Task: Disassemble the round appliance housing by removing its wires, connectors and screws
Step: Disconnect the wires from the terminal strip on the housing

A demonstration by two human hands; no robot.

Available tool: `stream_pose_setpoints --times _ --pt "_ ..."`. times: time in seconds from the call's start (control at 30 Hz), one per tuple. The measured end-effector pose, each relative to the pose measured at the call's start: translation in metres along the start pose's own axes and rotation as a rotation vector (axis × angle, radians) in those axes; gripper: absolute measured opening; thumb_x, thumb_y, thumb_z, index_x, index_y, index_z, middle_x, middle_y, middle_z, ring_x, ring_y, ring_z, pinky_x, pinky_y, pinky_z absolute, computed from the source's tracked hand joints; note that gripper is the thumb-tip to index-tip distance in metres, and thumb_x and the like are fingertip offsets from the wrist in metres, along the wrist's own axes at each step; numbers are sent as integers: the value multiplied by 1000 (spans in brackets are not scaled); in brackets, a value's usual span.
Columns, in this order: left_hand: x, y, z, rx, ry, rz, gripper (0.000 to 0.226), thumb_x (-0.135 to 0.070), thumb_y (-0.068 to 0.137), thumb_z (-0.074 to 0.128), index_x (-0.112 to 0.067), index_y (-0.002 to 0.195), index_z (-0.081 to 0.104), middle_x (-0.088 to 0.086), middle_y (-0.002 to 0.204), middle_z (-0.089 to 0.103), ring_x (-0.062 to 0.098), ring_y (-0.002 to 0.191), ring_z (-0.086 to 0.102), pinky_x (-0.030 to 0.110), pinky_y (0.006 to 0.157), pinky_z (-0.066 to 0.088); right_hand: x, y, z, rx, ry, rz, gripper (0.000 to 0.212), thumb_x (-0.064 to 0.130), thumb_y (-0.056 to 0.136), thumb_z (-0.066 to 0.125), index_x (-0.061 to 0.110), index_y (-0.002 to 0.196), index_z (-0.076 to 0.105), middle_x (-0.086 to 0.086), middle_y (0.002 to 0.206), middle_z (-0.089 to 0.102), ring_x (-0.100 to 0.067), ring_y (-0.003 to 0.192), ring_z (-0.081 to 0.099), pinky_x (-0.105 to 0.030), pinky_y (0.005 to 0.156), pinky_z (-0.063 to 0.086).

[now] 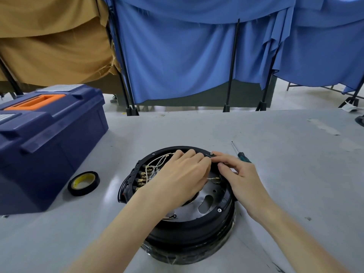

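On the pale grey surface (295, 174), close in front, a round black plastic appliance housing (189, 240), open side up. Inside on its left, a row of brass spade connectors (142, 179) fed by thin white wires (157, 163). Around the rim, small silver screws (219, 210) not yet out.

Arched over the interior, the left hand (183, 172), fingers curled down toward the far rim. Beside it over the right rim, the right hand (239, 175), thumb and forefinger bent in, fingertips of both meeting at one spot. Grip of each drawn narrow, but on what cannot be told: hidden under the knuckles. Just below, one loose brass terminal (215, 179) on a thin lead running out from under the left palm.

Probably working a connector off its post at the far right, with most of the job left.

Risks from here:
- Pulling on the thin lead instead of the brass tab, tearing wire from crimp.
- Tugging at an angle and bending the post.
- A sudden release throwing knuckles against the hard rim or snagging neighbouring wires.
- Housing unclamped, so liable to slide or tip under a hard tug with neither hand steadying it.

Just beyond the right hand, a green-and-black-handled screwdriver (243, 155), easy to knock and roll. Well to the left, out of harm, a black roll of tape with yellow core (84, 192) and a dark blue plastic toolbox with orange handle (49, 144).
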State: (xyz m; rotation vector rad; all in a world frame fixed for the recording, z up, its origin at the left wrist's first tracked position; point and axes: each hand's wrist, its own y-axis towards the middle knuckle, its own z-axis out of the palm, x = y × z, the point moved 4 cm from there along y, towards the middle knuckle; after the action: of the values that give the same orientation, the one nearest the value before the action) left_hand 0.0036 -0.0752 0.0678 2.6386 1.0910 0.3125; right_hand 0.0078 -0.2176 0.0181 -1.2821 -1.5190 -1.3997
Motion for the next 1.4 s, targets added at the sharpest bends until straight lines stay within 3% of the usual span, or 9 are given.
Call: stream_pose_setpoints --times 0.17,0.33,0.47,0.67,0.83,1.07,1.2,1.3,1.4 --pt "0 -5 4 -22 -79 -22 8 -20 98 38 -17 102 44 -8 90 46 10 82 31 28 89 32 0 0 -1 10 -20 -7 33 7 96 52 29 97 75 19 124 63 12 112 55 -18 88 46" --pt "4 -7 6 -64 -138 -39 13 -21 95 44 -15 105 51 -4 98 51 13 89 41 28 85 34 1 0 -2 25 -38 -19 30 10 96 54 32 95 76 19 125 63 13 111 56 -13 86 47" --pt "6 -8 7 -111 -141 -9 9 -16 93 53 -9 96 57 3 96 51 16 85 43 28 77 37 8 0 -7 171 -58 24 17 24 92 64 31 88 79 23 128 58 13 117 52 -25 97 48" --pt "14 -9 5 -164 -131 -25 13 -23 89 67 -12 87 60 -1 89 55 17 82 48 22 71 32 25 4 -9 330 -294 48 15 16 83 73 29 78 79 26 132 49 7 112 58 -16 91 46" --pt "10 -10 -2 -190 -79 3 16 -18 80 76 -13 78 62 0 79 58 21 73 55 27 69 37 35 15 -8 347 -466 52 10 18 79 77 27 75 79 10 142 49 -7 129 47 -40 106 39" --pt "9 -13 -4 -235 -68 11 18 -19 79 77 -15 76 60 -3 78 56 19 71 53 30 77 37 39 15 1 330 -641 -7 6 20 80 75 23 75 76 7 143 50 -7 124 49 -24 93 37" --pt "8 -16 -2 -222 -17 -1 16 -23 82 75 -15 78 61 -3 79 56 19 75 55 36 78 46 39 13 4 317 -685 -28 6 19 81 71 14 80 75 7 144 50 -18 115 59 -34 97 43" --pt "13 -16 2 -152 -70 -66 12 -26 87 68 -18 92 60 -6 89 55 18 87 53 35 83 41 38 10 3 305 -683 -29 6 20 82 70 16 79 73 5 146 49 -12 123 55 -36 103 39" --pt "32 -22 4 -139 -224 -214 38 -24 85 68 -27 118 50 -15 96 46 8 96 45 31 89 34 37 8 0 306 -646 -40 6 17 83 70 13 80 73 2 136 58 8 123 45 -14 90 38"
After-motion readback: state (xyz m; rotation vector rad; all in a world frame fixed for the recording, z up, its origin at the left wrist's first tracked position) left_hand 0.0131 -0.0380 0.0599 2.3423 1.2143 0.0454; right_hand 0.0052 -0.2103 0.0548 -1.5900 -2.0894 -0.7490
